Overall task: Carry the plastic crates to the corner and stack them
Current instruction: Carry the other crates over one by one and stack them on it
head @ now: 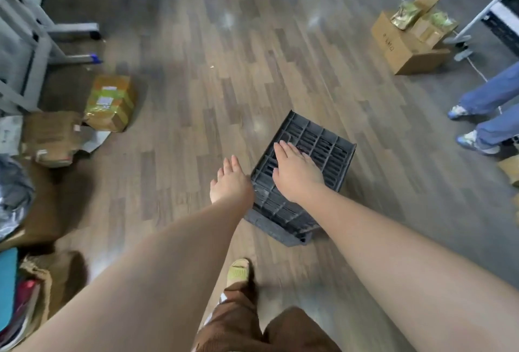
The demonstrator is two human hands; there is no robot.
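A dark grey plastic crate (pixel 317 141) sits upside down on the wooden floor, its slatted bottom facing up. My right hand (pixel 296 173) is stretched flat over the crate's top, fingers apart, holding nothing. My left hand (pixel 231 182) hovers just beside the crate's left edge, fingers loosely extended, also with nothing in it. Whether either hand touches the crate is unclear. Only one crate is in view.
Cardboard boxes and parcels (pixel 111 103) lie at the left beside a grey metal frame (pixel 31 40). An open carton with gold packets (pixel 410 40) stands at the far right. A person's jeans-clad legs (pixel 488 116) are at the right edge. My sandalled foot (pixel 238 270) is below the crate.
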